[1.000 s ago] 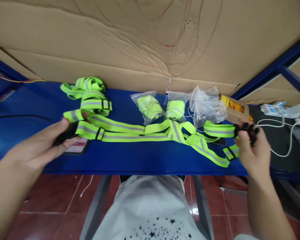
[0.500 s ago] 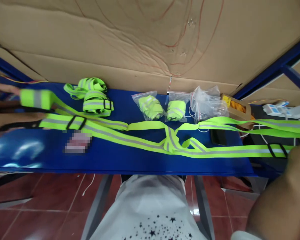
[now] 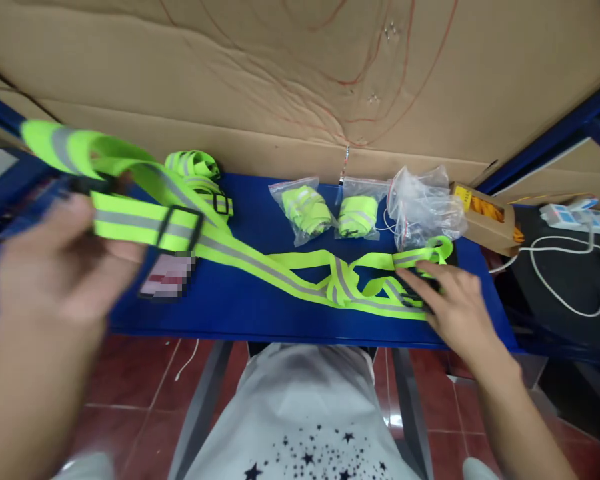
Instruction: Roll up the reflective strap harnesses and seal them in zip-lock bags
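1. Right grip (image 3: 457, 300): moved inward from the far right edge to the right part of the desk (image 3: 245, 320). Fingers extended and parted over the strap (image 3: 260, 264); whether they pinch anything beneath, cannot tell.
2. Left grip (image 3: 55, 260): moved in from the left edge, blurred. Pinching the strap's left end, at a dark clip (image 3: 93, 183).
3. Strap: one, yellow-green with grey stripe. Formerly pulled long past the desk's right side; right end now gathered in small loops under the right fingers. Left end lifted in a broad loop; crossed middle lies on the desk.
4. Slider (image 3: 197, 230): one, black, threaded on the strap just beside the left fingers; shifted rightward in view.
5. Effect, as judged: full stretch given up, right half slack, left half alone held up. Crossing remains at mid-length and could snag or twist.
6. Phone (image 3: 165, 275): one, on the desk below the slider, partly pixelated.
7. Rolled straps (image 3: 193, 163): at the back left, partly hidden behind the raised loop.
8. Bagged straps (image 3: 305, 210): two, side by side at the back, unchanged.
9. Clear bags (image 3: 425, 207): crumpled heap, just beside the box (image 3: 497, 237) with orange contents.
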{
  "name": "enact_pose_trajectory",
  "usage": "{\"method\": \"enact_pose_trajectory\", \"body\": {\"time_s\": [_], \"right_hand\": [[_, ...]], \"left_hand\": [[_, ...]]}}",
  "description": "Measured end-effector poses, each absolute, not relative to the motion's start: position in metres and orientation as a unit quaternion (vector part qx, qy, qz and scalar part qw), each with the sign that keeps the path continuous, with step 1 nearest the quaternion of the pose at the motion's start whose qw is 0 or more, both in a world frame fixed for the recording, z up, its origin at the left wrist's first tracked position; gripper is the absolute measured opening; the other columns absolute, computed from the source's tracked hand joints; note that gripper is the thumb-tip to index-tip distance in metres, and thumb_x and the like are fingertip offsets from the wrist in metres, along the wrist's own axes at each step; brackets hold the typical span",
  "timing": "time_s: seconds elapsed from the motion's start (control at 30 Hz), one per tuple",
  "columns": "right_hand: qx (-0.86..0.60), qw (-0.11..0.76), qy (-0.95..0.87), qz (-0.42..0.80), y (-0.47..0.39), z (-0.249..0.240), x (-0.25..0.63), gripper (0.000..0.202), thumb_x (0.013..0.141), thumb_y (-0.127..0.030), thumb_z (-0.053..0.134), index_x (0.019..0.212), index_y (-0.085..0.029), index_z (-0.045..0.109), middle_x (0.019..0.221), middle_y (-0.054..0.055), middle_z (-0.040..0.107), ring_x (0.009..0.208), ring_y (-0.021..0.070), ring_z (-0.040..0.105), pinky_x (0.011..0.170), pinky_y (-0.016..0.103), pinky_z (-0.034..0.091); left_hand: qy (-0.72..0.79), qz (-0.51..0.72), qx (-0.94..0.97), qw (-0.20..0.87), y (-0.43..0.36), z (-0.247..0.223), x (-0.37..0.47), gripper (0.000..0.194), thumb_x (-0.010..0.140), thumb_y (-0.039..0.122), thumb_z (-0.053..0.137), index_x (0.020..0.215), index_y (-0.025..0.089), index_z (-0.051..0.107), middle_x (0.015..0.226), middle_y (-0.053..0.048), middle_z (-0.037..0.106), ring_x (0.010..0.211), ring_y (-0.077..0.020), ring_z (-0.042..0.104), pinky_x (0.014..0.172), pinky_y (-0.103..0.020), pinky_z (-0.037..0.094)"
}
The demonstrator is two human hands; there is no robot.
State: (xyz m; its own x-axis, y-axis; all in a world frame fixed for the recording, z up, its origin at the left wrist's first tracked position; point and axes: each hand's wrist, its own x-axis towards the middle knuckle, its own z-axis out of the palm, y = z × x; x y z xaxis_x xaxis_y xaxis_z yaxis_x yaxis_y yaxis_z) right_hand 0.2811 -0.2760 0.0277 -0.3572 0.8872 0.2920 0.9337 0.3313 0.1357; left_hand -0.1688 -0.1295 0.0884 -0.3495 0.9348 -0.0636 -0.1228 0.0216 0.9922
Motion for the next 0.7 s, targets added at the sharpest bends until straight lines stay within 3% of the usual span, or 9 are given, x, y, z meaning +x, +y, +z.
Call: {"method": "enact_pose_trajectory", "body": {"time_s": [0.07, 0.13, 0.2, 0.27, 0.37, 0.43, 0.5, 0.6, 0.7], "right_hand": [[-0.545, 0.048, -0.833, -0.084, -0.255, 0.018, 0.264, 0.075, 0.083, 0.005, 0.056, 0.152, -0.025, 0.058, 0.144, 0.013, 0.065, 0.118, 0.0326, 0.063, 0.091, 0.045, 0.051], [-0.536, 0.024, -0.844, -0.012, -0.234, 0.012, 0.256, 0.067, 0.087, 0.001, 0.057, 0.148, -0.025, 0.063, 0.144, 0.011, 0.065, 0.122, 0.0318, 0.062, 0.100, 0.047, 0.051], [-0.523, -0.015, -0.851, 0.057, -0.216, 0.010, 0.253, 0.057, 0.090, -0.004, 0.058, 0.142, -0.022, 0.068, 0.138, 0.012, 0.068, 0.123, 0.0316, 0.064, 0.107, 0.049, 0.051], [-0.531, -0.052, -0.841, 0.093, -0.204, 0.011, 0.248, 0.060, 0.091, -0.006, 0.055, 0.150, -0.018, 0.061, 0.138, 0.016, 0.069, 0.125, 0.0320, 0.066, 0.106, 0.047, 0.053], [-0.606, -0.080, -0.786, 0.092, -0.196, 0.015, 0.239, 0.084, 0.091, -0.011, 0.051, 0.171, -0.016, 0.024, 0.149, 0.020, 0.061, 0.119, 0.0356, 0.070, 0.089, 0.045, 0.059], [-0.660, -0.069, -0.744, 0.077, -0.194, 0.020, 0.236, 0.094, 0.093, -0.017, 0.050, 0.174, -0.019, 0.000, 0.156, 0.020, 0.055, 0.107, 0.0367, 0.074, 0.074, 0.044, 0.059], [-0.690, -0.027, -0.721, 0.056, -0.193, 0.024, 0.235, 0.093, 0.098, -0.023, 0.048, 0.173, -0.023, -0.007, 0.164, 0.018, 0.047, 0.105, 0.0360, 0.074, 0.068, 0.042, 0.058], [-0.688, 0.008, -0.725, 0.044, -0.188, 0.025, 0.237, 0.073, 0.104, -0.032, 0.047, 0.171, -0.032, 0.019, 0.162, 0.009, 0.053, 0.118, 0.0337, 0.071, 0.073, 0.038, 0.056], [-0.673, -0.045, -0.738, 0.008, -0.186, 0.016, 0.237, 0.043, 0.105, -0.035, 0.050, 0.146, -0.032, 0.060, 0.134, 0.006, 0.072, 0.104, 0.0292, 0.073, 0.066, 0.034, 0.048]], "left_hand": [[0.460, 0.620, 0.311, 0.554, -0.135, 0.064, -0.143, 0.011, 0.088, 0.021, 0.073, 0.099, 0.018, 0.073, 0.099, 0.002, 0.081, 0.100, -0.0110, 0.075, 0.091, -0.018, 0.064], [0.405, 0.585, 0.309, 0.631, -0.139, 0.033, -0.120, 0.031, 0.063, 0.019, 0.092, 0.084, 0.019, 0.070, 0.080, 0.002, 0.077, 0.074, -0.0112, 0.072, 0.072, -0.017, 0.063], [0.406, 0.504, 0.388, 0.657, -0.141, 0.004, -0.102, 0.042, 0.053, 0.017, 0.099, 0.082, 0.020, 0.070, 0.074, 0.005, 0.073, 0.066, -0.0100, 0.066, 0.064, -0.017, 0.058], [0.414, 0.390, 0.528, 0.630, -0.142, -0.017, -0.093, 0.038, 0.057, 0.020, 0.099, 0.086, 0.019, 0.073, 0.080, 0.002, 0.074, 0.072, -0.0122, 0.068, 0.067, -0.019, 0.056], [0.408, 0.286, 0.635, 0.590, -0.139, -0.030, -0.098, 0.034, 0.072, 0.031, 0.093, 0.099, 0.019, 0.076, 0.094, -0.002, 0.075, 0.084, -0.0154, 0.068, 0.071, -0.021, 0.054], [0.419, 0.271, 0.638, 0.587, -0.136, -0.030, -0.108, 0.038, 0.076, 0.037, 0.089, 0.106, 0.021, 0.073, 0.096, -0.002, 0.073, 0.087, -0.0159, 0.067, 0.073, -0.022, 0.053], [0.435, 0.245, 0.638, 0.586, -0.134, -0.028, -0.118, 0.041, 0.079, 0.041, 0.087, 0.110, 0.021, 0.071, 0.098, -0.002, 0.073, 0.090, -0.0174, 0.068, 0.076, -0.024, 0.054], [0.442, 0.195, 0.652, 0.584, -0.133, -0.025, -0.125, 0.043, 0.080, 0.044, 0.084, 0.113, 0.021, 0.070, 0.102, -0.002, 0.073, 0.093, -0.0194, 0.068, 0.079, -0.026, 0.054], [0.442, 0.168, 0.658, 0.586, -0.134, -0.024, -0.127, 0.045, 0.080, 0.047, 0.083, 0.114, 0.021, 0.069, 0.103, -0.002, 0.073, 0.093, -0.0204, 0.068, 0.079, -0.028, 0.054]]}}
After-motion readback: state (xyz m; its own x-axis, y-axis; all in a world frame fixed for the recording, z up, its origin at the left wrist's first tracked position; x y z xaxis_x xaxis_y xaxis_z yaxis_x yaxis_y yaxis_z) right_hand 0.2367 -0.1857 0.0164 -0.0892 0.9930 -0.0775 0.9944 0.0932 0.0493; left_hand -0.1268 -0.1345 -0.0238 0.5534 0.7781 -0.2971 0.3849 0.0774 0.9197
